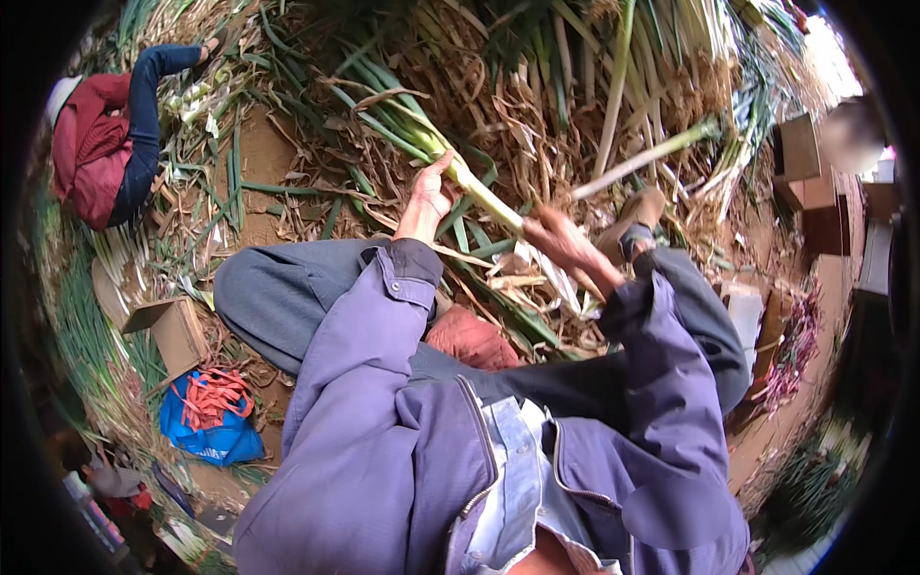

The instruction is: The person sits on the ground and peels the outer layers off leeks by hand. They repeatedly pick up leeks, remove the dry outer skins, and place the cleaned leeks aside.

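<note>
A long green onion slants across in front of me, leaves toward the far left and pale stalk toward the right. My left hand is closed around it where the leaves meet the stalk. At the stalk's lower right end, my right hand is closed on it with bent fingers; the root end is hidden there. Another loose green onion lies just beyond my right hand. Peeled husks and leaves lie under the stalk, between my folded legs.
Unpeeled green onions are heaped along the far side. On the left sit a cardboard box and a blue bag with red strips. A person in a red top is at the far left. More cardboard boxes stand right.
</note>
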Tool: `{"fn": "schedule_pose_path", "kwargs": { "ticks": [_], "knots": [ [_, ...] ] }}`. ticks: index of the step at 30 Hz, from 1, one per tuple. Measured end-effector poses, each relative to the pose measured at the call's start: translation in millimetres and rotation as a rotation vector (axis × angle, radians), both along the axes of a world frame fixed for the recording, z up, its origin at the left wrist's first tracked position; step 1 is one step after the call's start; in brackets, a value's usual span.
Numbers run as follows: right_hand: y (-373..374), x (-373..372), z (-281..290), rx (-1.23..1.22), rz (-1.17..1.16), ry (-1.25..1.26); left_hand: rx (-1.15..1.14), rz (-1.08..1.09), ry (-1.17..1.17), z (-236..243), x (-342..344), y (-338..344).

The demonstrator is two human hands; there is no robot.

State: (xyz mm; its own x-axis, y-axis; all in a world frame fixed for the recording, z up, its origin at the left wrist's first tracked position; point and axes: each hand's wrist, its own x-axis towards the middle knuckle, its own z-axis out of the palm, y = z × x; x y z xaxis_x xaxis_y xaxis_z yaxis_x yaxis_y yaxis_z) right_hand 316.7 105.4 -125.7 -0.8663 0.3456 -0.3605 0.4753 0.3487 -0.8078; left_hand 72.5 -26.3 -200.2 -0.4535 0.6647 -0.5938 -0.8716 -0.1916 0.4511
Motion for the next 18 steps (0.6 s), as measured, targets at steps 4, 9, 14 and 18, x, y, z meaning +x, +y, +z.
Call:
{"fn": "schedule_pose_path", "kwargs": {
  "ticks": [4,9,14,18],
  "knots": [
    [-8.3,-95.6,24.5,0.153,-0.221,0.248,0.125,-0.045,0.010,33.3,38.7,14.3],
    [-10.7,-113.6,44.0,0.167,-0.275,0.377,0.110,0.135,0.094,75.8,18.4,19.5],
    [-38.4,-33.8,31.4,0.281,-0.071,0.484,0.161,0.177,0.203,102.7,-39.3,3.1],
    [-50.7,32.1,-20.7,0.309,0.209,0.220,0.007,0.390,0.326,140.4,-74.6,9.3]
  ]
}}
